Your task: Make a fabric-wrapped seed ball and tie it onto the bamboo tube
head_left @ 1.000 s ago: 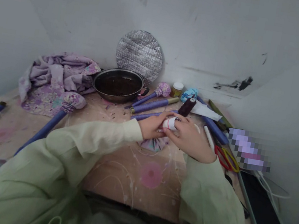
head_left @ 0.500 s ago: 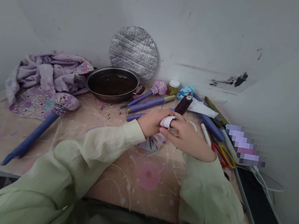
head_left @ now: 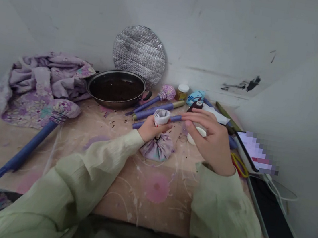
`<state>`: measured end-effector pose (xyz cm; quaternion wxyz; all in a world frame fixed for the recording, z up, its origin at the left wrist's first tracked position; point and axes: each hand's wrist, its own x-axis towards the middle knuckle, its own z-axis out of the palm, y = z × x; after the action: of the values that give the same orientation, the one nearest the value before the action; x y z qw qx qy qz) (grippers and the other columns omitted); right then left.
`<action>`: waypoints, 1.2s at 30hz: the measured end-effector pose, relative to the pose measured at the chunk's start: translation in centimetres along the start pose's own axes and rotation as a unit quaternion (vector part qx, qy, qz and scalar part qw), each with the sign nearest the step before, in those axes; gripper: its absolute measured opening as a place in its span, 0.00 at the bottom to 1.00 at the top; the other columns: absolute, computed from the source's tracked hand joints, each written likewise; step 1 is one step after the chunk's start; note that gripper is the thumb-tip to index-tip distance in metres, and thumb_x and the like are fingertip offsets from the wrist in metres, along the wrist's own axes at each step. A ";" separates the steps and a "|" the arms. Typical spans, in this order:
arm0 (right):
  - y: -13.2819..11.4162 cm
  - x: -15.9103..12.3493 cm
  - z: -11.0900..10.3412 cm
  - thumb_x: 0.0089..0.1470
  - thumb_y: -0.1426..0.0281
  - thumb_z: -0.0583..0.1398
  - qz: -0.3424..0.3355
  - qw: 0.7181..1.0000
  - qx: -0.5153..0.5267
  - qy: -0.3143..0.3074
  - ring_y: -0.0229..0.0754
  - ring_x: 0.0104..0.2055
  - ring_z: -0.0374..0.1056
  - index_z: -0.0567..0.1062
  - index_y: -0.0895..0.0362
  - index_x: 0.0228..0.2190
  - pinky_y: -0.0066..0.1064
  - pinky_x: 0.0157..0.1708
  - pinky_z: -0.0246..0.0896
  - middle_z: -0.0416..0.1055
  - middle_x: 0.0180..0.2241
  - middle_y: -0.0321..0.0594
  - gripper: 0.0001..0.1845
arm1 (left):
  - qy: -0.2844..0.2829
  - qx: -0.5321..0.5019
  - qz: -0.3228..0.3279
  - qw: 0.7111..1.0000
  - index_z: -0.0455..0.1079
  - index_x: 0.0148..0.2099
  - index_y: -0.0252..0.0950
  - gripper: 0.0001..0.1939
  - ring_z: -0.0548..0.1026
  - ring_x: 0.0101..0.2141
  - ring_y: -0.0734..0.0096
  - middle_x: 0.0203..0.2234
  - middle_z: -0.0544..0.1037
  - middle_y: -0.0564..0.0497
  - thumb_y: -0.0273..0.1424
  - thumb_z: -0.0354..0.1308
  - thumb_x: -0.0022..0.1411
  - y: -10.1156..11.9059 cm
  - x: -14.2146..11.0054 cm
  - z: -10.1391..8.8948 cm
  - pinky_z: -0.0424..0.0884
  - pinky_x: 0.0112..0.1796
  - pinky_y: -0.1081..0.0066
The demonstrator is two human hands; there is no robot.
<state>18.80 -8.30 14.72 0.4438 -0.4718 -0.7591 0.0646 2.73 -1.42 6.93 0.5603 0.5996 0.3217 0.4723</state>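
Observation:
My left hand (head_left: 153, 129) wraps round a white rolled tube (head_left: 162, 115), held upright with its coiled top showing. It may be paper or cloth; I cannot tell which. Directly beneath it, gathered lilac fabric (head_left: 158, 147) fans out on the table. To the right, my right hand (head_left: 208, 133) is raised with its fingers stretched out, apart from the tube. A white round lid or dish (head_left: 196, 135) lies partly hidden behind that hand. Just beyond the fingers stands a dark thread spool (head_left: 195, 106), partly covered.
At the back, a black pan (head_left: 116, 91) stands beside crumpled lilac cloth (head_left: 42, 87). A blue-handled cloth bundle (head_left: 33, 140) lies left. Several blue sticks (head_left: 154, 111) and a small jar (head_left: 182, 92) are behind my hands. A phone (head_left: 274, 213) and yellow-handled scissors (head_left: 240, 165) lie right.
My hands have separated. The right one has moved off to the right and opened, while the left keeps the white tube, now upright, and the gathered fabric shows more fully.

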 end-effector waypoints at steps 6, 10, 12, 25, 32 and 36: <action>0.1 0.0 -0.3 0.55 0.68 0.56 0.007 1.000 0.006 0.018 0.45 0.49 0.67 0.78 0.52 0.33 0.43 0.53 0.60 0.77 0.37 0.37 0.09 | -0.006 0.029 0.005 1.000 0.65 0.31 0.33 0.18 0.65 0.24 0.78 0.22 0.68 0.55 0.40 0.65 0.45 -1.5 -0.6 -0.4 0.65 0.31 0.72; 1.1 -0.1 -0.5 0.53 0.66 0.58 0.060 0.997 -0.019 0.045 0.45 0.43 0.70 0.76 0.53 0.27 0.40 0.47 0.64 0.76 0.32 0.39 0.08 | -0.057 0.114 0.071 0.989 0.65 0.30 0.34 0.15 0.69 0.28 0.74 0.25 0.71 0.52 0.37 0.65 0.47 -2.0 -1.7 -0.8 0.67 0.35 0.70; 2.6 -0.5 -0.3 0.53 0.63 0.58 0.090 0.994 -0.048 0.046 0.45 0.40 0.70 0.75 0.54 0.25 0.40 0.44 0.64 0.75 0.31 0.40 0.10 | -0.076 0.140 0.087 0.983 0.66 0.31 0.34 0.14 0.71 0.31 0.70 0.27 0.73 0.50 0.37 0.64 0.47 -2.1 -2.1 -1.1 0.68 0.37 0.68; 14.5 -7.0 2.8 0.37 0.49 0.63 0.299 0.928 -0.213 -0.063 0.58 0.49 0.64 0.64 0.57 0.48 0.50 0.47 0.55 0.68 0.46 0.51 0.39 | -0.097 0.076 0.188 0.974 0.55 0.56 0.35 0.34 0.72 0.42 0.61 0.42 0.72 0.42 0.37 0.64 0.50 -5.5 -2.8 -2.1 0.67 0.46 0.60; 14.0 -6.5 3.8 0.28 0.52 0.67 0.348 0.926 -0.131 0.059 0.59 0.49 0.61 0.67 0.57 0.41 0.56 0.49 0.53 0.68 0.41 0.48 0.37 | -0.059 0.211 0.197 0.955 0.63 0.47 0.34 0.18 0.70 0.45 0.59 0.43 0.72 0.42 0.41 0.54 0.59 -4.9 -2.6 -2.0 0.66 0.48 0.57; 12.0 -5.6 3.2 0.30 0.55 0.68 0.320 0.942 -0.012 0.098 0.49 0.42 0.67 0.63 0.57 0.43 0.47 0.46 0.61 0.68 0.41 0.44 0.38 | -0.036 0.197 0.187 0.962 0.59 0.50 0.34 0.23 0.71 0.41 0.63 0.40 0.71 0.44 0.42 0.54 0.58 -4.8 -2.5 -1.5 0.68 0.44 0.61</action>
<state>25.24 -5.10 3.16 0.4662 -0.6990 -0.5218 0.1475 1.19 -2.34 1.62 0.3438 0.7646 0.2700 0.4736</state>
